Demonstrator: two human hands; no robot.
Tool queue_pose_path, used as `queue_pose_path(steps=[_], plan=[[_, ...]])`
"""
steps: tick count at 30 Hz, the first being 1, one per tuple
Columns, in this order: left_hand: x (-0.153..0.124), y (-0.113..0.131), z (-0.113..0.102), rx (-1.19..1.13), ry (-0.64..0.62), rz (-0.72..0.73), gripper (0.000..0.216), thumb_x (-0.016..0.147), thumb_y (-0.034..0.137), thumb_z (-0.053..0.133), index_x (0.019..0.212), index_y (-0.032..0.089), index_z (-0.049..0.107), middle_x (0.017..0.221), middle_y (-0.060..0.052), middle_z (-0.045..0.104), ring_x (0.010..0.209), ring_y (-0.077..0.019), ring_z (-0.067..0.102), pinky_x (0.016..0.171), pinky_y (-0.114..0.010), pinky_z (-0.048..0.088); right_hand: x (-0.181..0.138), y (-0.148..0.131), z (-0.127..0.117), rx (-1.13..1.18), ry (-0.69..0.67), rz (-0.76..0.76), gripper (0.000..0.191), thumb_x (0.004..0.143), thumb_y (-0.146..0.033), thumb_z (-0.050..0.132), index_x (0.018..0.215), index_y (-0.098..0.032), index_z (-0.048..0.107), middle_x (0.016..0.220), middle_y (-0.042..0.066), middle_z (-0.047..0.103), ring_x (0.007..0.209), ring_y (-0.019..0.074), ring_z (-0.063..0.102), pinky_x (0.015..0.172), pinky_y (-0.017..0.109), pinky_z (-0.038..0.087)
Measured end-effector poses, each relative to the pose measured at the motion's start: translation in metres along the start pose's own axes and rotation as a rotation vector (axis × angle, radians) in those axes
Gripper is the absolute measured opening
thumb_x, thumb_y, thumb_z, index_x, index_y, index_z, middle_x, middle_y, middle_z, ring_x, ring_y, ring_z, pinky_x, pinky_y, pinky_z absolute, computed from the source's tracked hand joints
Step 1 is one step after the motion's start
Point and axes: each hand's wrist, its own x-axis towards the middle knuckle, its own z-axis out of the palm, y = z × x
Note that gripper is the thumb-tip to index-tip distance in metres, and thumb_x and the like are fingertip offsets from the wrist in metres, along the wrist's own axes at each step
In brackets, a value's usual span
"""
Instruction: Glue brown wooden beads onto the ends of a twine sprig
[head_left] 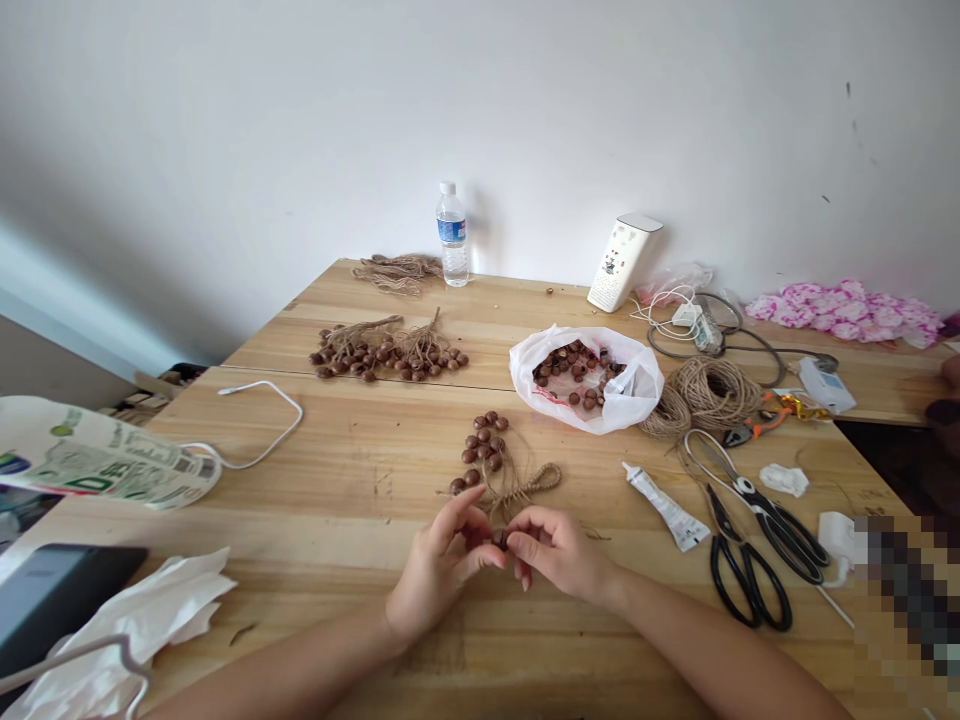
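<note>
Both hands meet over the table near its front. My left hand pinches a round brown nutshell between thumb and finger. From the other side, my right hand has its thumb and fingertips closed on the same nutshell. Just beyond the fingers lies a braided twine loop with thin strands trailing from it. Several glossy brown nutshells, like macadamia shells, lie at the strands' far ends. The fingers partly hide the held nutshell and the twine near it.
A white plastic bag of nutshells stands beyond, beside twine balls. Black-handled scissors, more scissors and a glue tube lie right. Finished-looking nutshell bunches and a water bottle are further back.
</note>
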Motion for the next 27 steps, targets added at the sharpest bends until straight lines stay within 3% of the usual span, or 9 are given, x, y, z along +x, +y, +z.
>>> queue_pose_path(steps=[7, 11, 16, 20, 24, 27], plan=[[-0.0005, -0.0025, -0.0045, 0.203, -0.137, 0.191, 0.037, 0.077, 0.025, 0.068, 0.113, 0.027, 0.06, 0.084, -0.003, 0.065, 0.072, -0.0148, 0.063, 0.064, -0.023, 0.053, 0.0002, 0.0013, -0.0008, -0.014, -0.007, -0.013, 0.032, 0.085, -0.046, 0.057, 0.086, -0.014, 0.057, 0.061, -0.002, 0.058, 0.048, 0.009, 0.053, 0.049, 0.022, 0.044], [-0.0006, -0.0039, -0.0033, 0.241, -0.225, 0.243, 0.049, 0.079, 0.027, 0.065, 0.126, 0.025, 0.051, 0.097, -0.009, 0.061, 0.087, -0.0197, 0.062, 0.074, -0.031, 0.054, 0.0001, -0.0025, -0.0007, -0.023, 0.012, -0.006, 0.033, 0.085, -0.046, 0.057, 0.081, -0.014, 0.056, 0.06, -0.002, 0.057, 0.048, 0.0094, 0.053, 0.047, 0.021, 0.044], [0.0, -0.0017, -0.0014, 0.276, -0.244, 0.202, 0.04, 0.085, 0.017, 0.056, 0.124, 0.022, 0.051, 0.094, -0.008, 0.058, 0.085, -0.0179, 0.06, 0.073, -0.03, 0.054, 0.0002, -0.001, -0.0006, -0.024, 0.003, -0.011, 0.032, 0.086, -0.045, 0.054, 0.079, -0.015, 0.055, 0.06, -0.002, 0.057, 0.049, 0.0107, 0.055, 0.048, 0.024, 0.046], [0.0014, 0.0017, -0.0009, 0.303, -0.254, 0.147, 0.03, 0.085, 0.016, 0.056, 0.115, 0.02, 0.057, 0.091, -0.007, 0.058, 0.081, -0.0167, 0.059, 0.07, -0.028, 0.054, -0.0007, 0.0028, -0.0002, -0.087, 0.048, -0.08, 0.024, 0.088, -0.04, 0.054, 0.089, -0.016, 0.058, 0.076, 0.001, 0.059, 0.056, 0.0111, 0.056, 0.051, 0.024, 0.049], [0.0021, 0.0036, 0.0002, 0.312, -0.233, 0.149, 0.031, 0.084, 0.014, 0.054, 0.115, 0.019, 0.056, 0.095, -0.008, 0.057, 0.085, -0.0172, 0.059, 0.074, -0.029, 0.054, -0.0013, 0.0038, 0.0001, -0.145, 0.097, -0.204, 0.016, 0.086, -0.03, 0.057, 0.097, -0.018, 0.058, 0.089, 0.003, 0.057, 0.065, 0.0119, 0.056, 0.053, 0.023, 0.051], [0.0014, 0.0039, 0.0008, 0.297, -0.233, 0.152, 0.035, 0.084, 0.01, 0.052, 0.117, 0.019, 0.055, 0.098, -0.009, 0.057, 0.088, -0.0174, 0.059, 0.076, -0.028, 0.054, -0.0012, 0.0042, -0.0002, -0.162, 0.102, -0.207, 0.015, 0.085, -0.024, 0.057, 0.099, -0.019, 0.058, 0.088, 0.002, 0.058, 0.065, 0.0115, 0.056, 0.053, 0.022, 0.05]])
